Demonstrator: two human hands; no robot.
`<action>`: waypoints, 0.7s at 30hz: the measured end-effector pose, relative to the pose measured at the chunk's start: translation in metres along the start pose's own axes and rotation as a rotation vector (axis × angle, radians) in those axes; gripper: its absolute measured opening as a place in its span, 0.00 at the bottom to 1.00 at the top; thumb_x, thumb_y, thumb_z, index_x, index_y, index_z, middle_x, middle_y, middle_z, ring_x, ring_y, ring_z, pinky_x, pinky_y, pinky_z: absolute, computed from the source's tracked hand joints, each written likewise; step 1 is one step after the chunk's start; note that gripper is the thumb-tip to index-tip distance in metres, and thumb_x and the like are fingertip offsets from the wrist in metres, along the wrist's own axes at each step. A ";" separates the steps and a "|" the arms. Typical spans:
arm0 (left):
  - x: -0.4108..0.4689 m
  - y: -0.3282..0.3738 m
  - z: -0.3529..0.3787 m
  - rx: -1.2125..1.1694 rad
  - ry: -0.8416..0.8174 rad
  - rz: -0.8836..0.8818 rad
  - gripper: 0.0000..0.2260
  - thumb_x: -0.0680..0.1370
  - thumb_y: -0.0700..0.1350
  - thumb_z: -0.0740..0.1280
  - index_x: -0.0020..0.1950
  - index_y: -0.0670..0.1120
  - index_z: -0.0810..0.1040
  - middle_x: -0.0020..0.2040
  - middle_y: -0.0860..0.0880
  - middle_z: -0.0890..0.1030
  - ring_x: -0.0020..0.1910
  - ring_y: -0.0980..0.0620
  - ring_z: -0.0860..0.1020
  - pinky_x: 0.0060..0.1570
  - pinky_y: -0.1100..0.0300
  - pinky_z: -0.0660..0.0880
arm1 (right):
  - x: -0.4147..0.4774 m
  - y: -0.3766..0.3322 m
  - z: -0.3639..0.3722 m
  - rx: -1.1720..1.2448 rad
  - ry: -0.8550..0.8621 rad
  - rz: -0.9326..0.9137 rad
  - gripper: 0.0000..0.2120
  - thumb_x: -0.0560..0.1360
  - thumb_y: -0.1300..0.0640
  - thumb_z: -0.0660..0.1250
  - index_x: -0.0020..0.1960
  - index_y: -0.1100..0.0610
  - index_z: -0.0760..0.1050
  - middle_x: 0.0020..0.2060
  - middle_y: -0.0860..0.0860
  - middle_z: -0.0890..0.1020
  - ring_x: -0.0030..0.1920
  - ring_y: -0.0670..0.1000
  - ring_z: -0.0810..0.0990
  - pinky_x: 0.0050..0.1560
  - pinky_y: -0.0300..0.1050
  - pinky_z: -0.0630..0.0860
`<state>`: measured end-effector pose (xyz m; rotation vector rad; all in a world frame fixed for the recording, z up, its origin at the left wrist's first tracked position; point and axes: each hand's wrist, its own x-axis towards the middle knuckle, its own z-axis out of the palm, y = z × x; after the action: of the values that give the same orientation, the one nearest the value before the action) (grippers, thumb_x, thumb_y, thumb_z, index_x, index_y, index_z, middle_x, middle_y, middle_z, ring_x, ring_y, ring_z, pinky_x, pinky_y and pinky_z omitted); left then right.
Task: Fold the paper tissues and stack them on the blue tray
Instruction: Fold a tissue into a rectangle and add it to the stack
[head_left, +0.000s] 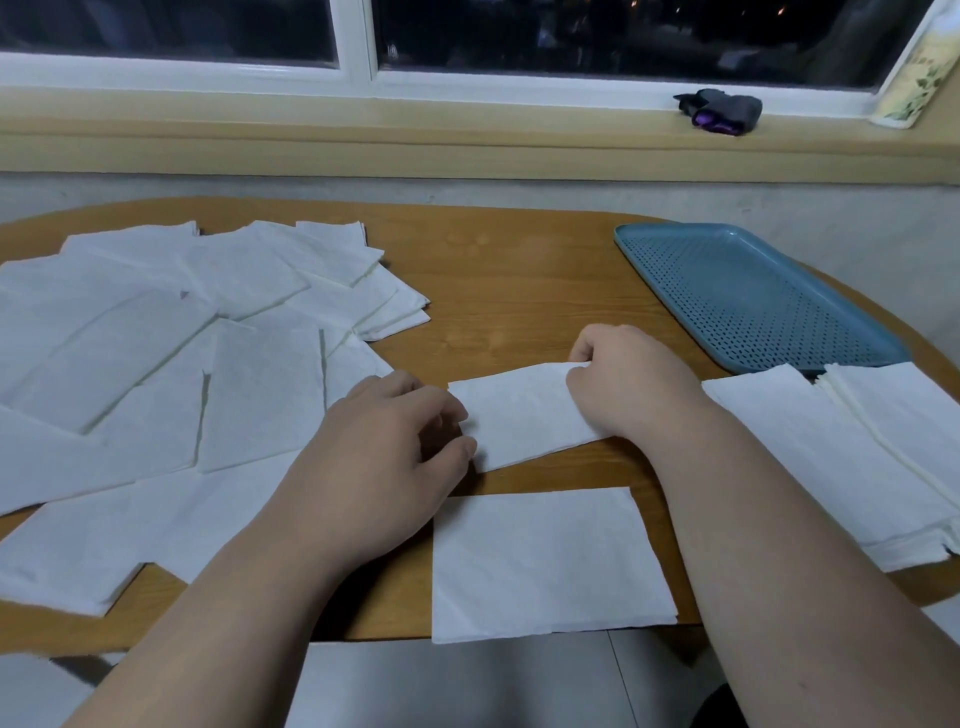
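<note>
1. At lower centre, a flat tissue (550, 564) is seen at the near edge of the worktop (519, 291).
2. Just above, a folded tissue (519, 421) is pinched at its left end by the left hand (379, 457) and held at its far right edge by the curled fingers (584, 348) of the right hand (628, 384).
3. It is judged light, limp and easily torn; edges are best taken gently.
4. The blue tray (753, 296) lies at upper right.

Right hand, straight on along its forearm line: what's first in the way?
Looks free: the right hand, pinching the folded tissue, points up-left over bare table, passing right of the loose tissue pile, toward the far edge. Depth unclear.
</note>
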<state>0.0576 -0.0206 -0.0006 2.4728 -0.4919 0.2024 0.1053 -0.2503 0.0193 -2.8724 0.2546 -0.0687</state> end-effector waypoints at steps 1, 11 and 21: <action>0.001 0.000 0.000 -0.005 -0.002 -0.001 0.09 0.76 0.57 0.66 0.54 0.59 0.79 0.48 0.61 0.74 0.55 0.58 0.71 0.54 0.59 0.71 | 0.001 0.000 0.001 0.021 0.009 0.004 0.07 0.76 0.57 0.60 0.49 0.47 0.75 0.50 0.47 0.76 0.43 0.49 0.75 0.39 0.47 0.76; 0.006 0.002 0.000 -0.030 -0.023 -0.022 0.10 0.76 0.58 0.65 0.55 0.60 0.79 0.49 0.61 0.74 0.56 0.59 0.71 0.55 0.57 0.73 | -0.001 0.005 0.008 0.129 0.201 -0.011 0.09 0.74 0.60 0.67 0.40 0.47 0.75 0.49 0.45 0.73 0.40 0.46 0.74 0.38 0.45 0.75; -0.001 0.004 -0.007 -0.015 0.091 -0.001 0.17 0.76 0.55 0.68 0.64 0.58 0.76 0.62 0.61 0.70 0.67 0.56 0.65 0.61 0.60 0.65 | -0.032 -0.001 -0.017 0.500 0.273 -0.049 0.05 0.74 0.55 0.71 0.40 0.46 0.80 0.36 0.42 0.81 0.40 0.43 0.78 0.35 0.38 0.74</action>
<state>0.0543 -0.0192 0.0073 2.4372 -0.4522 0.3088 0.0725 -0.2482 0.0354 -2.3651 0.1854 -0.4661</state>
